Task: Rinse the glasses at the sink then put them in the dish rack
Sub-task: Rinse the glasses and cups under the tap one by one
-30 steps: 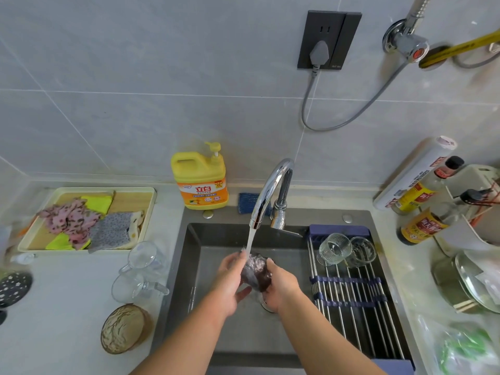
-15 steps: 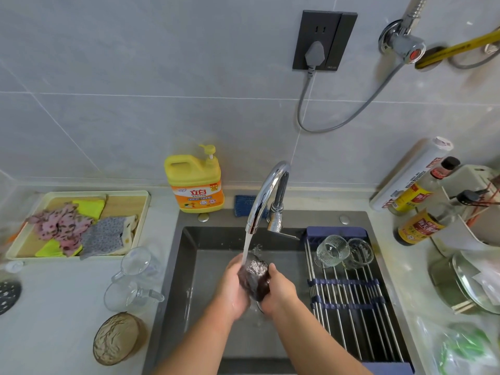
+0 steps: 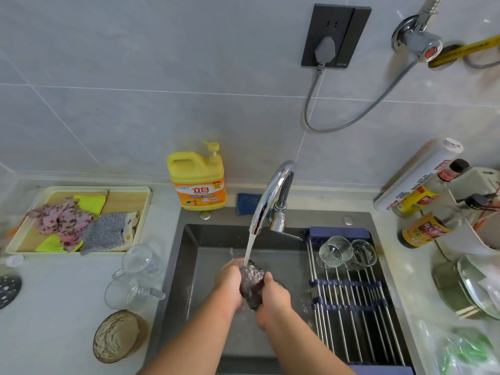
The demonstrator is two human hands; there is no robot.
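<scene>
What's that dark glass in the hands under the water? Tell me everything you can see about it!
The glass looks dark and see-through, with a bumpy, shiny wet surface. It is tilted between both hands over the sink: the left hand holds its left side, and the right hand grips its right side and lower end. The water stream from the tap lands on its upper end. Its rim and base are hard to make out.
</scene>
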